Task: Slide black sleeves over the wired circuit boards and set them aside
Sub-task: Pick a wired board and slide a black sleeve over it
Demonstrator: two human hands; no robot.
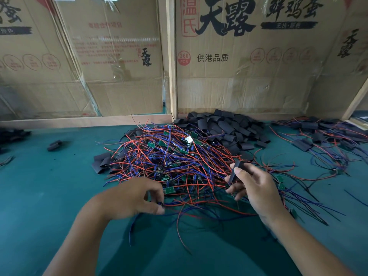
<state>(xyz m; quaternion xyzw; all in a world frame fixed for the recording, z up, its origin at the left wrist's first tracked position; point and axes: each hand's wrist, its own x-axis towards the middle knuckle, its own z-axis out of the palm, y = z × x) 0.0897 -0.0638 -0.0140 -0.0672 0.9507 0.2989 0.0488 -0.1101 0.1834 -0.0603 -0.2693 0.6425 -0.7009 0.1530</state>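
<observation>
Two bare hands work at the near edge of the green felt-covered bench [49,192]. The left hand [129,198] has its grip pinched on something small and dark at the root of red and blue wires, seemingly a circuit board, though it is mostly hidden. The right hand [256,188] pinches one flat black sleeve [236,172] between thumb and fingers, not yet threaded on. Beyond them sprawls the tangled heap of unsleeved wired green circuit boards [173,156], then the pile of loose black sleeves [225,128]. Far right lies a smaller spread of sleeved boards [318,136], so most work seems left.
</observation>
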